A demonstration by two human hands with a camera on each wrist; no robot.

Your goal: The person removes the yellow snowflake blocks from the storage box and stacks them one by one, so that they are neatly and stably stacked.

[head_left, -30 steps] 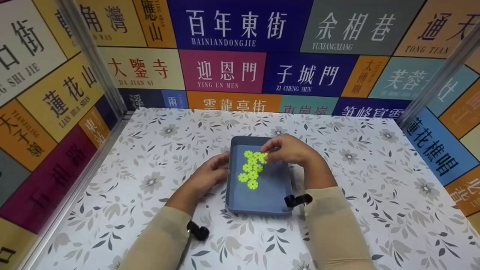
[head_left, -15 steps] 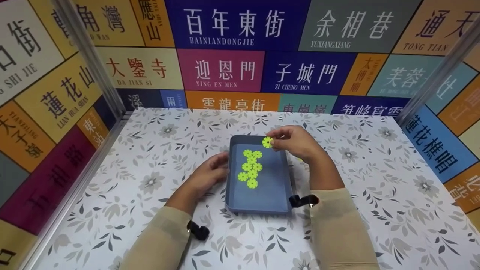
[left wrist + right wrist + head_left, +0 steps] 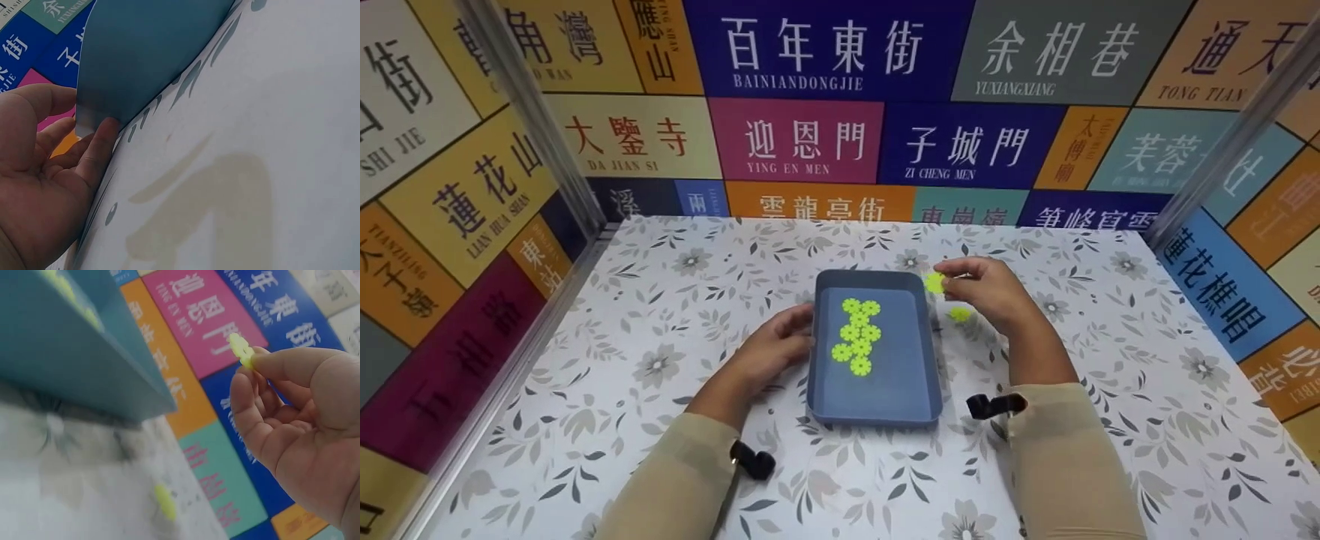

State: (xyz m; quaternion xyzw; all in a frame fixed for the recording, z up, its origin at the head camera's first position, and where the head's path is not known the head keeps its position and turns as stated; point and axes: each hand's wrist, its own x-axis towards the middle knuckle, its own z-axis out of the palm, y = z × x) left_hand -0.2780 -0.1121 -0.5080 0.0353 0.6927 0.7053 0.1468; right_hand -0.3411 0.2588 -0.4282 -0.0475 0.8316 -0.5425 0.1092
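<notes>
Flower-shaped piece [image 3: 934, 283] is hanging pinched in the right hand [image 3: 990, 292], right of the blue-grey tray [image 3: 881, 399] holding matching pieces [image 3: 860, 366]; the left hand [image 3: 769, 350], unclenched, is touching its left wall.

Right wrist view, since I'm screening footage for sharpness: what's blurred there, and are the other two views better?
Right wrist: the blue-gray tray and the loose flower-shaped piece on the tabletop look soft; the right hand is clearer. Left wrist: dim, but the left hand shows clearly. Head: brighter, with the clustered flower-shaped pieces distinct.
</notes>
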